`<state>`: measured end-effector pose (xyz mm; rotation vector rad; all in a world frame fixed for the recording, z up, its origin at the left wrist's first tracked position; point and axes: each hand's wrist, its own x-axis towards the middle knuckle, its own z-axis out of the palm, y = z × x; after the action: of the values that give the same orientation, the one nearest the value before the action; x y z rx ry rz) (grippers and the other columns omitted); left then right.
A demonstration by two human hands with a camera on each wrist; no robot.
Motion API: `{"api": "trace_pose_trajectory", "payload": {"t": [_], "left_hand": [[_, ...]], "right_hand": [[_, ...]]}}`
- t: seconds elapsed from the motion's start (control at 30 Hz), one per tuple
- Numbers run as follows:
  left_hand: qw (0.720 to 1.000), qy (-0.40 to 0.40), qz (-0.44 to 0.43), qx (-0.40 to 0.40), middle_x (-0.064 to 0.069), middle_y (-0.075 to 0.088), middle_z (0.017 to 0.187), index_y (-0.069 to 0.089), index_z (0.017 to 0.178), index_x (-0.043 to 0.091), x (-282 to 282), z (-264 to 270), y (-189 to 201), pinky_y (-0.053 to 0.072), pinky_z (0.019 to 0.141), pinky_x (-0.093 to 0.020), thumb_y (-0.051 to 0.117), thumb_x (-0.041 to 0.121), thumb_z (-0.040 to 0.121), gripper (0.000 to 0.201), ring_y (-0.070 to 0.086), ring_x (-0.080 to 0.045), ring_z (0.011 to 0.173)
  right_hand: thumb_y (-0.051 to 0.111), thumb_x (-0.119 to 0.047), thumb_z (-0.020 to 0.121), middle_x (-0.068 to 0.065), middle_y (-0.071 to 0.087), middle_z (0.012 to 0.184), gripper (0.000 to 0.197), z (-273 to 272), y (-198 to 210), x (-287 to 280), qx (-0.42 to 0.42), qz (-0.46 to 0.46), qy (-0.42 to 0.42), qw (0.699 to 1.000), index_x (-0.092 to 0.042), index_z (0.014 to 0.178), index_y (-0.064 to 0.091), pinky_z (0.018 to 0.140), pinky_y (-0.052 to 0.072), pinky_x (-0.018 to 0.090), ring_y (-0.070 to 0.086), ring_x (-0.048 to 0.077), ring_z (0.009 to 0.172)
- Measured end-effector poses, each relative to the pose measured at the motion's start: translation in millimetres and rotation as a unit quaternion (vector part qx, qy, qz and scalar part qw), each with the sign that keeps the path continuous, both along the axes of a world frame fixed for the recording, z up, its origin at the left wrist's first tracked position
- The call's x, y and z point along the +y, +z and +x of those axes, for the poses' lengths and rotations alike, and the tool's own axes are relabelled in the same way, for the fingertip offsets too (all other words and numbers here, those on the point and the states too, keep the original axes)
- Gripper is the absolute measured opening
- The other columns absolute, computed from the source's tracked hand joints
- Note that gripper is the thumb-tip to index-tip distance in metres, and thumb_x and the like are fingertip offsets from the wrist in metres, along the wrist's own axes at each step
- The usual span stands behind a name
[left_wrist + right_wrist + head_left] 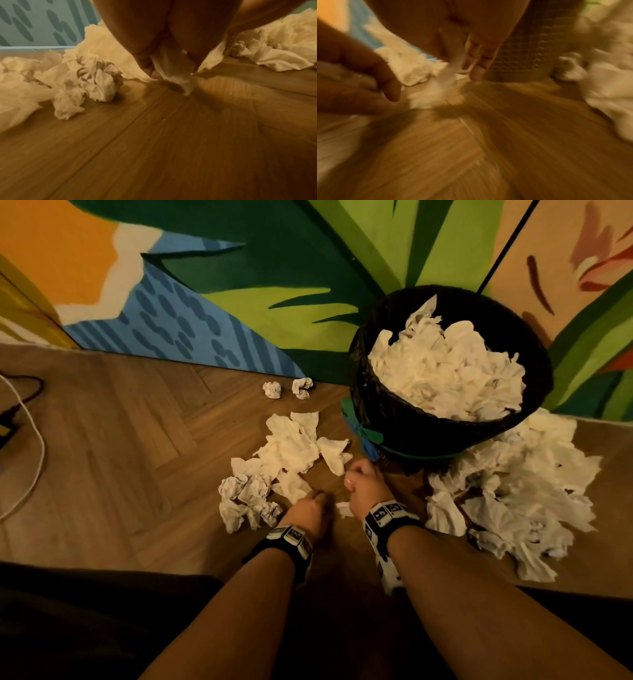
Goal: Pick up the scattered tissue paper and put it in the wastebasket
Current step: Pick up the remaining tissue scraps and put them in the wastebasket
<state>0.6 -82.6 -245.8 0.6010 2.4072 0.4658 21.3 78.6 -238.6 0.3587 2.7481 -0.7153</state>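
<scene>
**Both hands low on the floor, each pinching tissue**

Left hand [310,508] down at the wooden floor [120,440], fingers [145,60] curled round a small scrap of tissue [173,70] that hangs to the boards. Right hand [364,481] just beside it, nearer the wastebasket [411,426], fingers closed on a second tissue piece [440,89]; blurred in the right wrist view. Ahead and to the left of the left hand, a loose pile of tissues [284,460] with crumpled balls [246,494] at its near edge. Further ahead, two small balls [287,388] by the painted wall [239,302]. To the right of the right hand, a bigger heap [513,494] round the foot of the wastebasket. Wastebasket upright, black-lined, piled to the rim with tissue. Far left, a white cable [34,440] on the floor.
</scene>
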Motion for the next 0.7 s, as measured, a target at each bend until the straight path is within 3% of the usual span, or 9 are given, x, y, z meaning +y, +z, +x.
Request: {"api": "trace_pose_trajectory", "payload": {"t": [0.07, 0.13, 0.2, 0.23, 0.3, 0.4, 0.5, 0.6, 0.7], "left_hand": [[1.000, -0.003, 0.019, -0.013, -0.009, 0.059, 0.124, 0.048, 0.136, 0.022, -0.6, 3.2, 2.0, 0.048, 0.090, -0.035, 0.050, 0.017, 0.096, 0.040, 0.061, -0.028, 0.107], [0.999, -0.003, 0.033, -0.034, -0.003, 0.065, 0.106, 0.056, 0.116, 0.026, -3.6, 4.8, 2.3, 0.046, 0.077, -0.030, 0.048, 0.008, 0.092, 0.031, 0.063, -0.025, 0.095], [0.998, -0.013, 0.038, -0.039, 0.004, 0.059, 0.096, 0.054, 0.093, 0.027, -7.4, 4.5, 2.9, 0.042, 0.074, -0.027, 0.050, 0.003, 0.086, 0.025, 0.061, -0.023, 0.091], [0.998, -0.014, 0.040, -0.035, 0.004, 0.053, 0.098, 0.053, 0.090, 0.025, -9.1, 4.5, 2.7, 0.043, 0.075, -0.028, 0.051, 0.002, 0.084, 0.024, 0.059, -0.024, 0.091], [0.999, -0.004, 0.045, -0.026, -0.001, 0.045, 0.110, 0.057, 0.102, 0.020, -11.6, 5.0, 2.6, 0.049, 0.083, -0.033, 0.050, 0.005, 0.087, 0.022, 0.058, -0.026, 0.095], [0.998, 0.037, 0.046, -0.020, -0.010, 0.037, 0.137, 0.050, 0.130, 0.014, -12.2, 2.2, -1.9, 0.047, 0.100, -0.038, 0.045, 0.007, 0.091, 0.039, 0.055, -0.031, 0.113], [0.997, 0.065, 0.021, -0.042, -0.014, 0.041, 0.143, 0.042, 0.140, 0.019, -10.9, -1.5, -2.9, 0.042, 0.106, -0.041, 0.048, 0.007, 0.092, 0.050, 0.051, -0.035, 0.124], [0.997, 0.056, -0.026, -0.051, -0.016, 0.056, 0.127, 0.038, 0.142, 0.025, -9.1, 0.8, -2.9, 0.046, 0.092, -0.036, 0.052, 0.023, 0.095, 0.049, 0.059, -0.032, 0.112], [0.998, 0.018, -0.054, -0.038, -0.012, 0.052, 0.131, 0.042, 0.142, 0.022, -6.3, 1.0, -1.2, 0.045, 0.094, -0.034, 0.056, 0.046, 0.093, 0.056, 0.056, -0.029, 0.116]], "right_hand": [[0.051, 0.010, 0.074, -0.016, 0.012, 0.155, 0.040, -9.5, -1.9, -8.6, -0.050, -0.029, 0.043, 0.997, -0.027, 0.085, 0.055, 0.102, 0.036, 0.031, 0.017, 0.021, 0.140], [0.047, 0.005, 0.080, -0.023, -0.008, 0.160, 0.059, -14.2, -4.6, -13.4, -0.125, -0.018, 0.084, 0.988, -0.038, 0.120, 0.057, 0.114, 0.029, 0.041, 0.000, 0.017, 0.146], [0.042, -0.001, 0.086, -0.020, -0.006, 0.161, 0.069, -14.5, -8.7, -14.5, -0.167, 0.013, 0.123, 0.978, -0.035, 0.145, 0.037, 0.119, 0.022, 0.045, 0.001, 0.021, 0.147], [0.041, -0.002, 0.088, -0.015, 0.003, 0.162, 0.068, -13.3, -10.0, -14.9, -0.167, 0.030, 0.136, 0.976, -0.028, 0.149, 0.033, 0.119, 0.023, 0.043, 0.008, 0.024, 0.146], [0.045, -0.005, 0.090, -0.003, 0.030, 0.155, 0.055, -9.6, -10.8, -14.1, -0.143, 0.053, 0.115, 0.982, -0.015, 0.144, 0.042, 0.112, 0.035, 0.039, 0.034, 0.027, 0.137], [0.057, -0.007, 0.088, 0.007, 0.062, 0.124, 0.033, -2.3, -5.9, -8.3, -0.140, 0.069, 0.025, 0.987, -0.017, 0.119, 0.065, 0.090, 0.054, 0.037, 0.063, 0.028, 0.107], [0.058, 0.001, 0.084, 0.007, 0.064, 0.115, 0.043, 16.8, -9.4, 1.0, -0.145, 0.020, 0.000, 0.989, -0.030, 0.114, 0.064, 0.080, 0.057, 0.032, 0.066, 0.026, 0.096], [0.052, 0.007, 0.083, 0.007, 0.051, 0.132, 0.066, 36.3, -15.0, 9.0, -0.160, -0.052, -0.020, 0.986, -0.034, 0.135, 0.047, 0.099, 0.049, 0.035, 0.056, 0.027, 0.117], [0.047, -0.002, 0.090, 0.010, 0.040, 0.145, 0.055, 40.9, -9.3, 18.3, -0.167, -0.025, -0.043, 0.985, -0.021, 0.141, 0.049, 0.108, 0.037, 0.032, 0.046, 0.028, 0.129]]}}
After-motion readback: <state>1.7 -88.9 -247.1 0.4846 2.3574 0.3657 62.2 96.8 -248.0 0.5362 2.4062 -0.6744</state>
